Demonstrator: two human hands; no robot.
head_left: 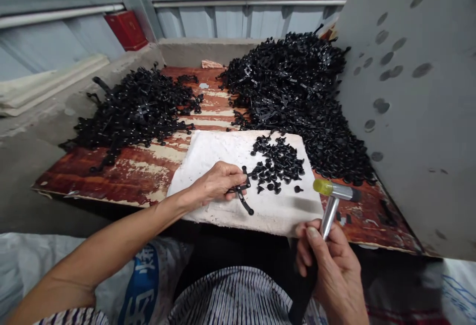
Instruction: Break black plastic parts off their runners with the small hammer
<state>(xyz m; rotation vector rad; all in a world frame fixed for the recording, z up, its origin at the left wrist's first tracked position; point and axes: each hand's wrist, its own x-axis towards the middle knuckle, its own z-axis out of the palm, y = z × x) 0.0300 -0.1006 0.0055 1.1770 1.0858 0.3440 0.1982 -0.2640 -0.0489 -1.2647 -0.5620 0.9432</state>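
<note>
My left hand (217, 182) rests on a white pad (223, 154) and pinches a black plastic cross-shaped piece (242, 193) against it. My right hand (330, 260) is closed around the black handle of a small hammer (334, 193) with a metal shaft and a yellow-tipped head, raised just right of the pad's near corner. A small heap of black round caps (277, 164) lies on the pad, right of the held piece.
The pad lies on a worn red wooden board (122, 174). A pile of black cross pieces (136, 107) is at the left, a larger black pile (297, 92) at the back right. A grey panel (412, 107) stands along the right. A red box (126, 28) sits behind.
</note>
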